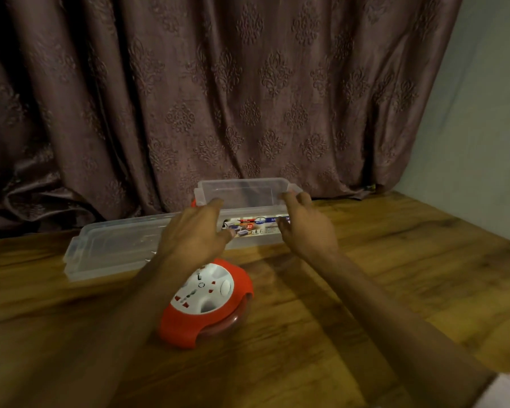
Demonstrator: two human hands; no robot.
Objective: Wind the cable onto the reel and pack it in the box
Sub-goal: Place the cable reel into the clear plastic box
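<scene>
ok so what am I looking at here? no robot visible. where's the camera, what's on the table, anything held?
There is no robot: a person works bare-handed, and the single picture comes from a camera worn on their head, looking down.

On the wooden table lie a red and white cable reel, a clear plastic box with no lid on, and a clear lid beside it.

The left hand and right hand reach toward the box with spread fingers. Neither holds anything.

Both hands, left (195,231) & right (306,222), reach fwd, fingers spread loose (gripping nothing).
</scene>
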